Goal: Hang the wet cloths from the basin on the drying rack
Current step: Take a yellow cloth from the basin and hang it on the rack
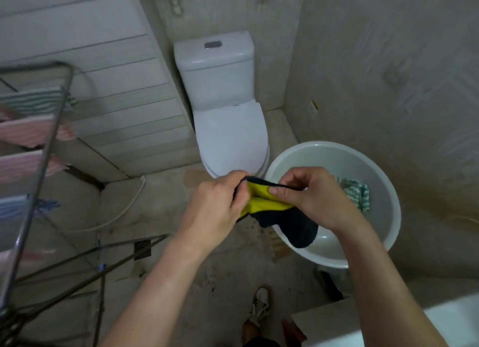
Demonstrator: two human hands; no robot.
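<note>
A yellow and dark blue cloth point(287, 221) hangs between my hands over the left rim of the white basin point(383, 232). My left hand point(217, 206) pinches its left edge and my right hand point(311, 199) pinches its top edge, thumb on the yellow side. A green-and-white striped cloth point(356, 192) lies inside the basin at its far right. The metal drying rack point(49, 139) stands at the left, with several cloths draped on it: a green striped cloth point(33, 100), pink cloths point(26, 131) and a blue cloth point(15, 206).
A white toilet point(225, 108) stands against the back wall, just beyond my hands. A white hose point(129, 204) runs across the concrete floor. My shoe point(260, 305) shows at the bottom. A white surface point(388, 323) fills the lower right corner.
</note>
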